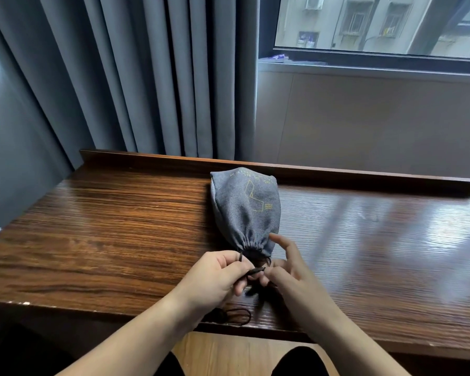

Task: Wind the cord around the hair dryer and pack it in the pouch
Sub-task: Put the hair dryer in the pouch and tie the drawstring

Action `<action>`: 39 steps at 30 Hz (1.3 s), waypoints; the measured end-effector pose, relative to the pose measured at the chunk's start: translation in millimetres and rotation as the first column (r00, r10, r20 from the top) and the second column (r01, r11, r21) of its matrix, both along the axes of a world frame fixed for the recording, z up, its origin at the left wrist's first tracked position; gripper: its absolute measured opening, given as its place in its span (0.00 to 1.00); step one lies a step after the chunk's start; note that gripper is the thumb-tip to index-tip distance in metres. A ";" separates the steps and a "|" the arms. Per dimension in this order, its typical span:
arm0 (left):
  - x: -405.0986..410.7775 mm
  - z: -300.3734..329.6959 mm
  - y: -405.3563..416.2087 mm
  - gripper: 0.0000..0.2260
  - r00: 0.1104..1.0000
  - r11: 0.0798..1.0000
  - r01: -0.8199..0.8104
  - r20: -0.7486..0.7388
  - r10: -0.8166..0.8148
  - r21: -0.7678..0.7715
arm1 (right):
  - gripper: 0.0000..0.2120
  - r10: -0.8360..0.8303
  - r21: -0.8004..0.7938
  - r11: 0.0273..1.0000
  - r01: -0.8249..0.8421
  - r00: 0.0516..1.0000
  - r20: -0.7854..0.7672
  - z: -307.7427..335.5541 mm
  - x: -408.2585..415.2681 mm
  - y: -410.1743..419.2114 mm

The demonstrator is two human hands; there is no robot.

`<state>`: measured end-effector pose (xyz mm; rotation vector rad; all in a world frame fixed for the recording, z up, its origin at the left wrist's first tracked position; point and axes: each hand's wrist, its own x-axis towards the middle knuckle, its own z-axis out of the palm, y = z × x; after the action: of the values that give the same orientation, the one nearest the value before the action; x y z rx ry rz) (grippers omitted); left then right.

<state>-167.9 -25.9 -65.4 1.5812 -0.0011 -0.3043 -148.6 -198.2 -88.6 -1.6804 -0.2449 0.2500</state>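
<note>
A: What fills the frame?
B: A wooden desk (120, 226), with curtains (120, 77) upper left. At centre lies the grey pouch (244, 210), bulging, mouth gathered toward the person.
A: And the hands?
B: Below it, the left hand (215, 280) and right hand (291, 270) each pinch the drawstring (255, 271).

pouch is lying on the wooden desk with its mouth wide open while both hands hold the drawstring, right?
Not quite. The head view shows the pouch on the wooden desk with its mouth gathered nearly closed, while the left hand and right hand hold the drawstring.
</note>
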 end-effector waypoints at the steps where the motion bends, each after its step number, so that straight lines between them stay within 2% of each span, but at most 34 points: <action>1: 0.3 -0.6 1.4 0.11 1.000 1.000 -0.008 0.016 0.008 0.020 | 0.28 -0.012 0.011 1.000 0.011 1.000 0.026 -0.1 0.3 -0.3; 3: 1.0 -1.0 6.1 0.10 0.996 0.994 -0.029 0.092 0.020 0.105 | 0.23 -0.050 -0.055 0.997 0.059 0.989 0.139 3.9 1.5 -5.1; 5: 2.4 -0.4 13.2 0.10 0.983 0.974 -0.059 0.185 0.018 0.219 | 0.17 -0.040 -0.207 0.973 0.102 0.959 0.282 8.0 4.8 -16.1; 7: 4.7 0.7 23.8 0.10 0.973 0.959 -0.087 0.228 0.025 0.268 | 0.09 0.012 -0.376 0.916 0.138 0.929 0.371 12.2 8.3 -28.9; 8: 6.4 -0.1 29.6 0.10 0.971 0.953 -0.100 0.238 0.031 0.286 | 0.07 0.036 -0.438 0.888 0.142 0.926 0.375 13.0 10.3 -35.2; 12: 11.4 -7.0 43.8 0.10 0.966 0.910 -0.132 0.258 0.029 0.393 | 0.10 0.129 -0.607 0.785 0.127 0.923 0.361 10.0 18.6 -51.3; 15: 14.3 -8.2 40.3 0.09 0.963 0.863 -0.099 0.265 -0.042 0.496 | 0.10 0.193 -0.630 0.774 0.059 0.926 0.324 9.4 19.5 -45.2; 18: 17.3 -6.6 30.4 0.09 0.971 0.862 -0.012 0.213 -0.112 0.507 | 0.13 0.186 -0.611 0.791 -0.014 0.958 0.218 11.1 20.5 -31.4; 23: 24.2 -2.6 18.2 0.10 0.964 0.830 -0.048 0.242 -0.106 0.555 | 0.18 0.149 -0.617 0.787 -0.018 0.976 0.161 12.1 27.2 -17.6; 29: 23.7 -1.2 14.4 0.10 0.963 0.841 -0.074 0.257 -0.078 0.535 | 0.11 0.175 -0.647 0.761 -0.033 0.972 0.156 13.7 25.9 -11.0; 31: 23.2 -1.7 13.4 0.10 0.965 0.856 -0.085 0.257 -0.058 0.510 | 0.11 0.140 -0.608 0.794 -0.032 0.981 0.132 12.6 28.1 -9.5; 33: 23.0 -2.3 12.5 0.10 0.969 0.876 -0.079 0.243 -0.044 0.475 | 0.07 0.115 -0.354 0.928 -0.112 0.993 -0.015 12.1 28.4 -5.9; 35: 22.3 -1.4 11.2 0.10 0.973 0.896 -0.071 0.228 -0.034 0.439 | 0.09 0.154 -0.093 0.981 -0.170 0.976 -0.155 12.2 28.2 -3.3; 37: 21.8 -0.9 10.5 0.11 0.977 0.913 -0.071 0.214 -0.018 0.402 | 0.08 0.192 0.003 0.981 -0.196 0.958 -0.212 13.6 26.9 -1.8; 39: 22.1 -0.7 11.8 0.11 0.976 0.921 -0.083 0.219 -0.003 0.381 | 0.08 0.181 -0.013 0.982 -0.188 0.958 -0.221 13.5 27.8 -3.3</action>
<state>-145.8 -14.0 -66.1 2.0025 -0.0807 -0.1002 -120.8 -201.4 -75.1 -1.6488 -0.2334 0.5790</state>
